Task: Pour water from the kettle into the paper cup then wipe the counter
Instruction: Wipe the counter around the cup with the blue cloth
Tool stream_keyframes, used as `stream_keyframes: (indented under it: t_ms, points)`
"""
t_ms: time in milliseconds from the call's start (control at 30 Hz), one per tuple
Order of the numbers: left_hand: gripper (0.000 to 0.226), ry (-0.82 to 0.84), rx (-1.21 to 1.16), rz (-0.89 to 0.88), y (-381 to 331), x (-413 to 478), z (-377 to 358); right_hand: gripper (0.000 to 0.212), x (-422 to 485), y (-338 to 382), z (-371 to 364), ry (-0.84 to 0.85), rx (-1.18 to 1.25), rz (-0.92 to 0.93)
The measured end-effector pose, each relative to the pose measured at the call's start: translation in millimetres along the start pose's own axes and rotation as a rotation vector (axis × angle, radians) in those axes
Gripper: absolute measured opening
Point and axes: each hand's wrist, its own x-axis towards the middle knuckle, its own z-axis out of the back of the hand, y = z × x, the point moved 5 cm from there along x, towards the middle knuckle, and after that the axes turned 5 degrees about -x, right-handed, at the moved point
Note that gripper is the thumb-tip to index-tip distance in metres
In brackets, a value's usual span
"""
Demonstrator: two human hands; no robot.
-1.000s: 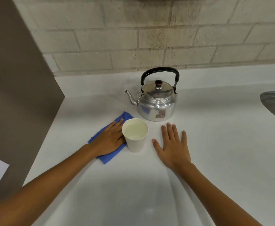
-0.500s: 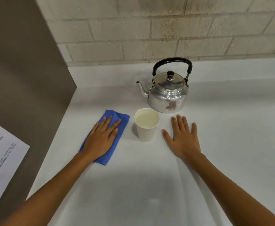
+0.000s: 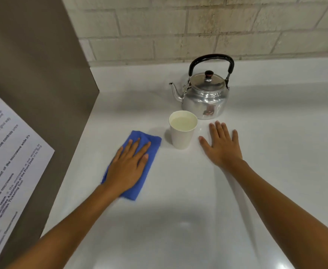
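I see left hand (image 3: pixel 127 167) flat, fingers spread, pressing blue cloth (image 3: pixel 151 150) at cup's (image 3: pixel 182 133) 8 o'clock; right hand (image 3: pixel 222 146) splayed flat on table (image 3: pixel 178 220), holding nothing.

We see a white counter (image 3: pixel 178 220) carrying a metal kettle (image 3: pixel 205 98) near the brick wall, spout to our left. A paper cup (image 3: pixel 182 133) of water stands just in front of it. A folded blue cloth (image 3: pixel 151 144) lies flat left of the cup, apart from it.
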Motion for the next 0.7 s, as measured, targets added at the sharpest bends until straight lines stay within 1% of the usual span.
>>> stream_keyframes:
  t_ms: [67, 133, 167, 233, 300, 333, 400, 467, 533, 567, 633, 700]
  points:
    - [0.048, -0.016, 0.018, 0.132, -7, 14, 2, 0.074, 1, 0, 0, 0.008, -0.001, -0.007]
    - [0.05, -0.028, 0.019, 0.177, -30, 11, -7, 0.074, 1, 1, 0, 0.014, -0.006, -0.009]
    - [0.05, -0.036, 0.021, 0.152, -42, 1, -14, 0.074, 2, 0, 0, 0.013, -0.008, -0.009]
    - [0.049, -0.037, 0.034, 0.042, -56, -29, -26, 0.074, 3, -1, 1, 0.02, -0.005, -0.003]
    - [0.047, -0.03, 0.037, -0.055, -50, -53, -26, 0.074, 2, -2, 1, 0.028, -0.001, 0.006]
    - [0.047, -0.027, 0.029, -0.066, -42, -58, -21, 0.074, 1, -1, 1, 0.032, 0.0, 0.01]
    - [0.047, -0.036, 0.014, 0.013, -27, -56, -11, 0.074, 0, -2, 1, 0.039, 0.002, 0.013]
    - [0.048, -0.06, 0.019, 0.157, -24, -45, -7, 0.074, 0, -1, 3, 0.054, 0.002, 0.014]
    - [0.049, -0.076, 0.051, 0.263, -41, -35, -12, 0.073, -1, 1, 3, 0.051, -0.005, 0.018]
    - [0.05, -0.075, 0.064, 0.279, -55, -33, -18, 0.073, -2, 2, 4, 0.043, -0.01, 0.019]
    - [0.05, -0.08, 0.062, 0.241, -83, -38, -31, 0.072, -2, 2, 5, 0.037, -0.011, 0.025]
    - [0.05, -0.077, 0.037, 0.139, -101, -55, -40, 0.072, -2, 1, 6, 0.039, -0.007, 0.036]
